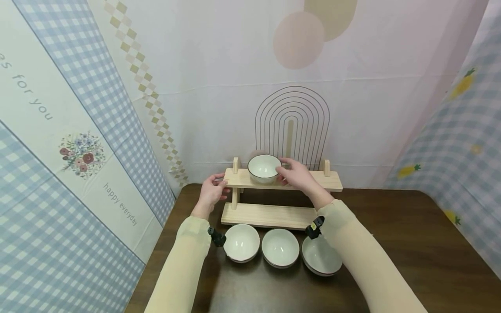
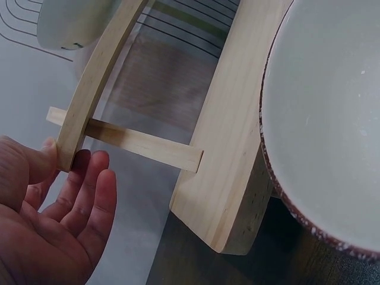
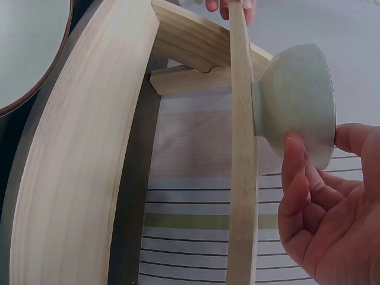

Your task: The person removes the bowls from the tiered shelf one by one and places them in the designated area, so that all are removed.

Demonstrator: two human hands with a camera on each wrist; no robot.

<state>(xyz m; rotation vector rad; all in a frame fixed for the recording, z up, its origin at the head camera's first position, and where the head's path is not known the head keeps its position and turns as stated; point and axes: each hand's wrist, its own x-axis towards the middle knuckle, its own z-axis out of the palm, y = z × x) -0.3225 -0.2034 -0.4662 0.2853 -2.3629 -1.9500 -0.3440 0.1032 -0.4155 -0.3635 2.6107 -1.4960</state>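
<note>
A small white bowl (image 1: pixel 264 168) with a dark rim sits on the upper board of a two-tier wooden shelf (image 1: pixel 270 216), left of its middle. My right hand (image 1: pixel 296 174) pinches its right side; in the right wrist view the thumb is at the rim of the bowl (image 3: pixel 300 107) and the fingers are along its outside. The bowl's foot meets the board there. At the shelf's left end, my left hand (image 1: pixel 211 192) grips the tip of the upper board. The left wrist view shows its thumb and fingers around the board end (image 2: pixel 74 139).
In front of the shelf, three white bowls stand in a row on the dark wooden table (image 1: pixel 391 243): a left bowl (image 1: pixel 242 243), a middle bowl (image 1: pixel 280 248) and a right bowl (image 1: pixel 322 255), partly behind the right sleeve. A patterned cloth (image 1: pixel 219 121) hangs close behind the shelf.
</note>
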